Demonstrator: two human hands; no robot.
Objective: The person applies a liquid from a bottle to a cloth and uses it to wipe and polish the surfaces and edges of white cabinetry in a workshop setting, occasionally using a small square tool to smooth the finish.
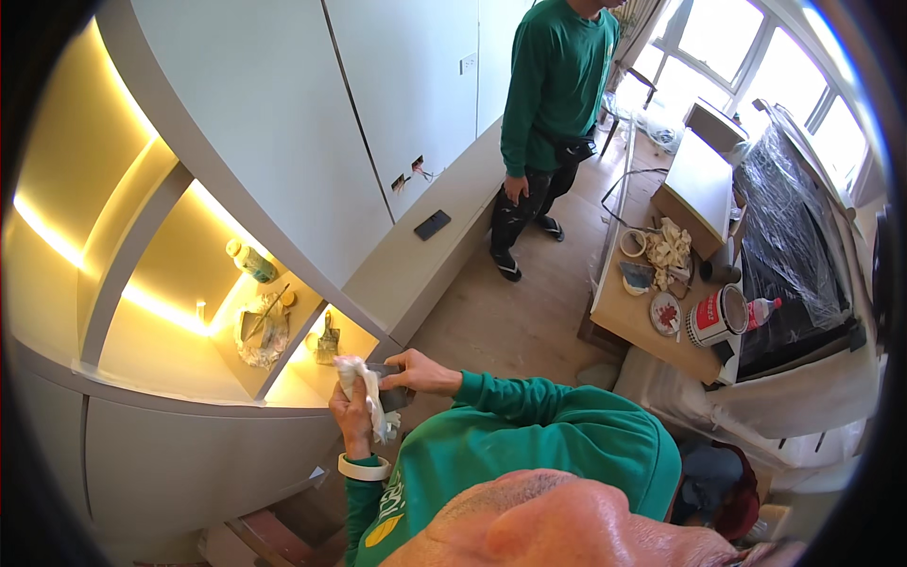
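In front of my chest, beside the lit shelf, my two hands meet. My left hand (pixel 351 416) is closed around a crumpled white cloth or tissue (pixel 371 392), part of which hangs down. A pale ring, like a tape roll or a band (pixel 364 468), circles my left wrist. My right hand (pixel 425 372) grips a dark grey flat tool (pixel 394 389), perhaps a scraper. The cloth lies against the tool's left side and hides part of it. On the shelf just beyond my hands stands a paintbrush (pixel 327 346).
The lit shelf (pixel 179 373) holds a bottle (pixel 250 261) and a plastic-wrapped tray (pixel 269 348) with a putty knife. A phone (pixel 432 225) lies on the ledge. A person in green (pixel 553 85) stands ahead. Right, a table (pixel 619 302) carries a paint can (pixel 718 317) and crumpled paper (pixel 669 250).
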